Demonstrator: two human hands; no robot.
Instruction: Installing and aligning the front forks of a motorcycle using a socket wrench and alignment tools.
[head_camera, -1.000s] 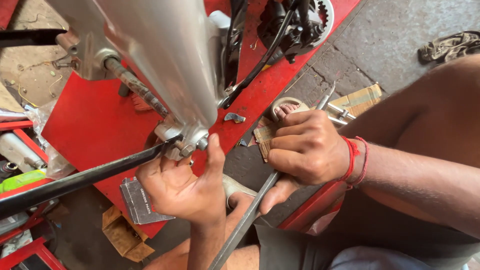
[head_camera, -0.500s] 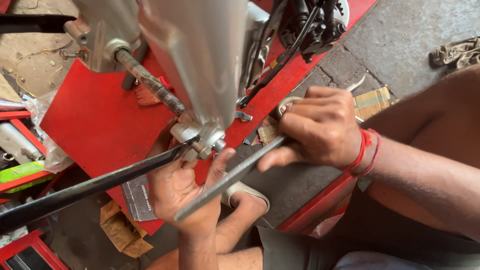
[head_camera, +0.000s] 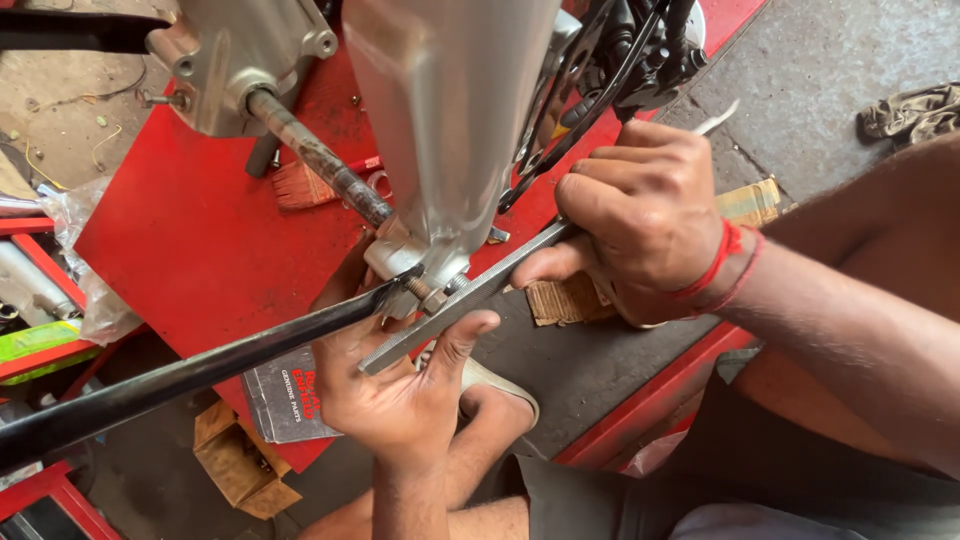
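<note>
The metal file (head_camera: 470, 296) is grey with fine ridging; the silencer (head_camera: 450, 110) is plain silver; the platform (head_camera: 200, 240) is red. The wrist thread (head_camera: 722, 262) is red; the rod (head_camera: 180, 378) is black.
</note>
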